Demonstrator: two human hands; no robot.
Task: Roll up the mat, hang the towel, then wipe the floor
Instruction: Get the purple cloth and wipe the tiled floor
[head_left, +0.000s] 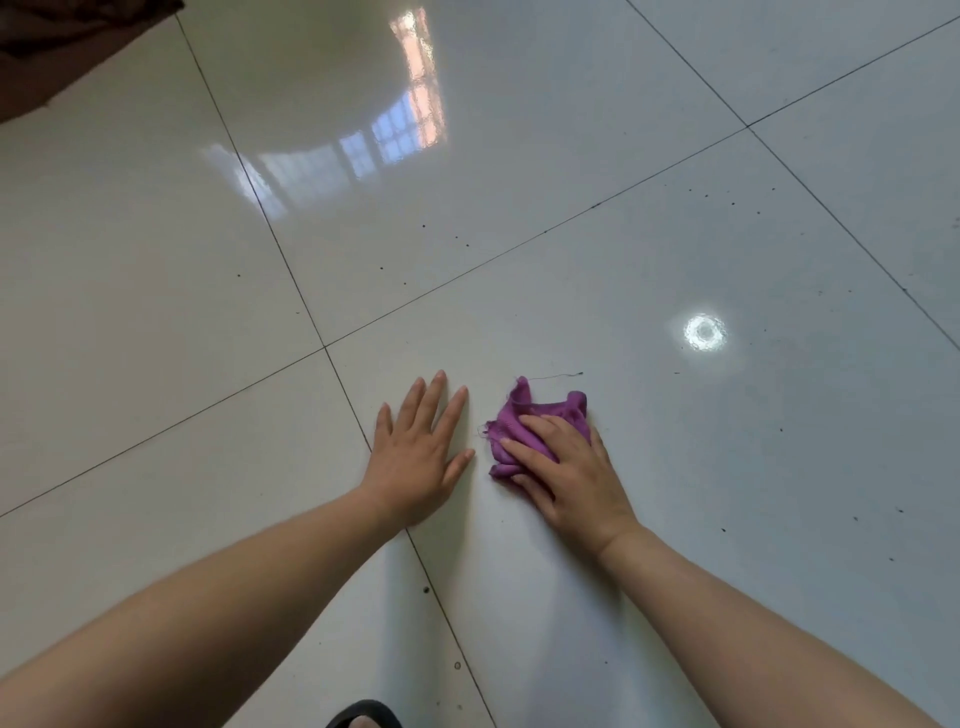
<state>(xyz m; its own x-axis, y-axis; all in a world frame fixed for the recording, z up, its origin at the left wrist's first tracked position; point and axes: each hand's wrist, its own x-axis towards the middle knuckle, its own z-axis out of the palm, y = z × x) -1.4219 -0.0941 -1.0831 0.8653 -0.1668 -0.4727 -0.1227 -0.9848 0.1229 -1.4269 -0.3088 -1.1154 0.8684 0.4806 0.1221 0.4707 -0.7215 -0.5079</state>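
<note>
Head view looks down on a glossy white tiled floor (519, 218) with dark grout lines and many small dark specks on it. The left hand (415, 457) lies flat on the tile, palm down, its fingers straight and only a little apart, thumb out to the right. Just beside it, on the right, the right hand (574, 480) presses a crumpled purple cloth (524, 413) onto the floor. Its fingers are laid almost straight over the cloth and slightly spread (the thumb sits at the near edge of the cloth). The far part of the cloth sticks out beyond the fingertips, and a thin loose thread (558, 375) runs from it to the right. A round bright light reflection (704, 332) shines farther right. At the near edge a dark sandal (363, 714) shows, and some dark brown fabric (52, 47) fills the far left corner.
</note>
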